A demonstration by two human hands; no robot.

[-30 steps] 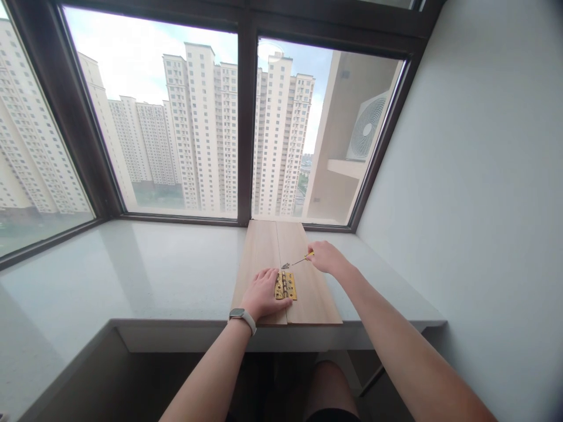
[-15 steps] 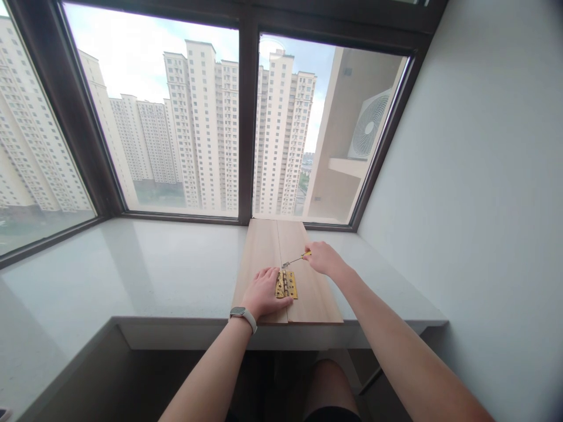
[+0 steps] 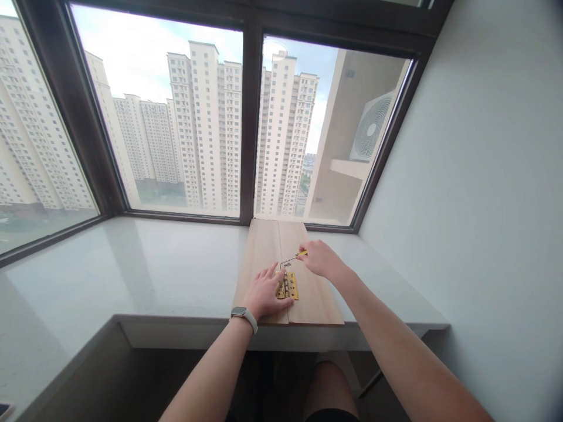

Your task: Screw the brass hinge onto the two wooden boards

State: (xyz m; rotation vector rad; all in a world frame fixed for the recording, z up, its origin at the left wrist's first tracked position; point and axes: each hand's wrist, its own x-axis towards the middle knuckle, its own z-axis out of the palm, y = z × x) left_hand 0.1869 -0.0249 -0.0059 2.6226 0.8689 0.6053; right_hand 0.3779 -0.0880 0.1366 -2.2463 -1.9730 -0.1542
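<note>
A brass-coloured hinge (image 3: 291, 286) lies open across the seam of two pale wooden boards (image 3: 312, 305). My left hand (image 3: 266, 291) rests flat over the hinge's left leaf with fingers spread, partly hiding it; the thumb reaches its lower edge. Above the boards, my right hand (image 3: 320, 258) is closed around the yellow handle of a screwdriver (image 3: 301, 254). Its thin shaft slants left and down, the tip just beyond the hinge's top edge and close to my left fingertips. Small dark screws (image 3: 287, 264) lie by the tip; their exact number is unclear.
The boards lie on a white counter (image 3: 185, 264) and reach its front edge. Behind stands a dark-framed window (image 3: 250, 129); a white wall (image 3: 457, 193) rises on the right. A dark object (image 3: 5, 410) shows at the lower left corner.
My right hand and the screwdriver have shifted slightly left. My left fingers have spread further apart near the tip. The hinge and boards stay in place.
</note>
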